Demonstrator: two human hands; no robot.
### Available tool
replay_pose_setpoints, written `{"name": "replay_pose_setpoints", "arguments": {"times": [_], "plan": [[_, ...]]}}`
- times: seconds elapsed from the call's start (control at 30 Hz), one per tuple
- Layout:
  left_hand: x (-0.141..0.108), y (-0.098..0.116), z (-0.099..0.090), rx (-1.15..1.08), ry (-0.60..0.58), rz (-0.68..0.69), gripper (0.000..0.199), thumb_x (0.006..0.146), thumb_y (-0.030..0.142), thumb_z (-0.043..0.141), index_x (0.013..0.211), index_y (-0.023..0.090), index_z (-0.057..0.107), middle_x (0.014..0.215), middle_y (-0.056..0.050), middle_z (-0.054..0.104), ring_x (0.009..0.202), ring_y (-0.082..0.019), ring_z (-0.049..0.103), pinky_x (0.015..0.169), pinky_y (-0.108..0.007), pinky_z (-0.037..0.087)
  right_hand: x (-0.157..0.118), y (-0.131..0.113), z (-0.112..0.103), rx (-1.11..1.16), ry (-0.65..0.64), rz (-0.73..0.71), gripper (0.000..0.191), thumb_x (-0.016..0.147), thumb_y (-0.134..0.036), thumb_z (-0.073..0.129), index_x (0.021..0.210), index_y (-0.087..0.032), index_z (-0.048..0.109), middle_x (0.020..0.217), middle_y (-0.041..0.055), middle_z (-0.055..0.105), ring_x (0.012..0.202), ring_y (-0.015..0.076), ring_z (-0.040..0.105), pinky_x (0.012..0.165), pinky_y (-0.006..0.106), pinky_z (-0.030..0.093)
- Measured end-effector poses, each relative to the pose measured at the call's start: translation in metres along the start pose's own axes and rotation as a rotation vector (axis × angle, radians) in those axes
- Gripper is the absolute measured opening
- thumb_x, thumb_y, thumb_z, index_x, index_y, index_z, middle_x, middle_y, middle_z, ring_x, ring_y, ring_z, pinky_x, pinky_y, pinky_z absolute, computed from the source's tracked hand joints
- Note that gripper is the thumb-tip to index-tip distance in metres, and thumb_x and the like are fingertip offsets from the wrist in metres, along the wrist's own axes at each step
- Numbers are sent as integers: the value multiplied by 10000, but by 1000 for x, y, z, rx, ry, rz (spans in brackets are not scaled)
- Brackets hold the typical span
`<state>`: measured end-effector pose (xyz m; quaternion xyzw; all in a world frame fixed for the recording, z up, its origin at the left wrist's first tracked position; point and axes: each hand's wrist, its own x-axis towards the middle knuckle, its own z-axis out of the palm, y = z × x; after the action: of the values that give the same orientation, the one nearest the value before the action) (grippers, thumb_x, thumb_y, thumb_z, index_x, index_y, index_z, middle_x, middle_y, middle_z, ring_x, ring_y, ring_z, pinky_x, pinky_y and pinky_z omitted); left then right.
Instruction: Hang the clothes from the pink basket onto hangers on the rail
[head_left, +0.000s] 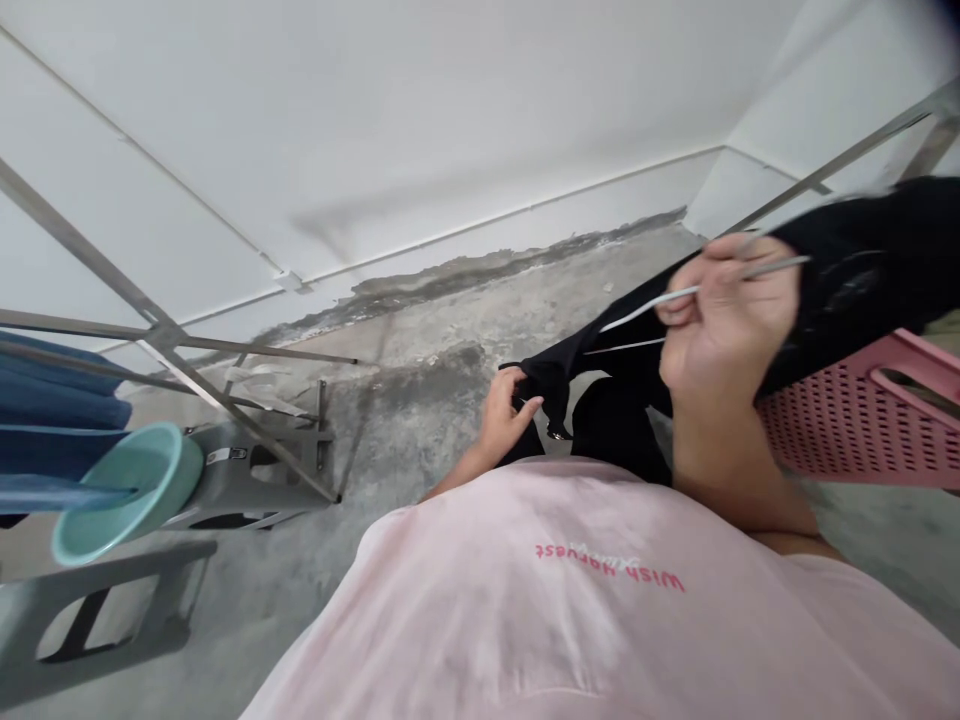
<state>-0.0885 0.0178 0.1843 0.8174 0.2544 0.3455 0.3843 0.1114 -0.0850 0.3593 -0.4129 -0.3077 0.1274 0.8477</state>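
Observation:
My right hand point(724, 325) is closed in a fist round a white clothes hanger point(649, 303). One arm of the hanger runs down to the left, its end by the opening of a black garment point(847, 270). The garment stretches from the right edge towards my lap; its exact kind is hard to tell. My left hand point(506, 415) pinches the garment's near left edge, with the thumb apart from the fingers. Below that hand a small shiny piece shows on the dark cloth. Part of the hanger is hidden by my right fist and the cloth.
A pink perforated basket point(840, 430) stands at the right. On the left, blue jeans point(52, 400) hang from a metal rack point(161, 335), over a teal basin point(176, 465). Grey plastic stools point(255, 465) stand on the concrete floor. A white wall rises ahead.

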Motion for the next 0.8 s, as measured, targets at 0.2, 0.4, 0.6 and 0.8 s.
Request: {"name": "replay_pose_setpoints", "arguments": {"times": [0.2,0.4,0.6,0.8], "plan": [[4,3,-2,88,231,-21,512,878,580,634,1182,190,499,1229,-136,536,1178,-240,541,964,-390,510,-7,-2,10,16,-62,-42,439,772,-524,781,902,-183,537,592,-35,551,468,78,449,435,230,305],[20,25,-32,101,-67,67,443,964,596,491,1087,188,610,1049,-87,663,998,-197,625,897,-334,497,-11,-5,3,19,-67,31,442,756,-541,783,871,-195,534,557,-50,550,459,82,433,428,216,314],[31,39,-39,179,-157,103,436,987,573,440,894,177,597,854,-55,648,819,-189,602,759,-308,463,-22,0,6,86,-71,50,519,774,-598,763,753,-226,401,549,-71,495,444,73,373,419,215,294],[62,71,-58,453,-166,186,340,1024,434,371,870,198,561,851,-57,615,821,-203,568,755,-312,423,-22,-1,1,152,-84,-8,533,804,-594,743,756,-232,355,514,-78,474,421,79,341,416,220,258]]}}
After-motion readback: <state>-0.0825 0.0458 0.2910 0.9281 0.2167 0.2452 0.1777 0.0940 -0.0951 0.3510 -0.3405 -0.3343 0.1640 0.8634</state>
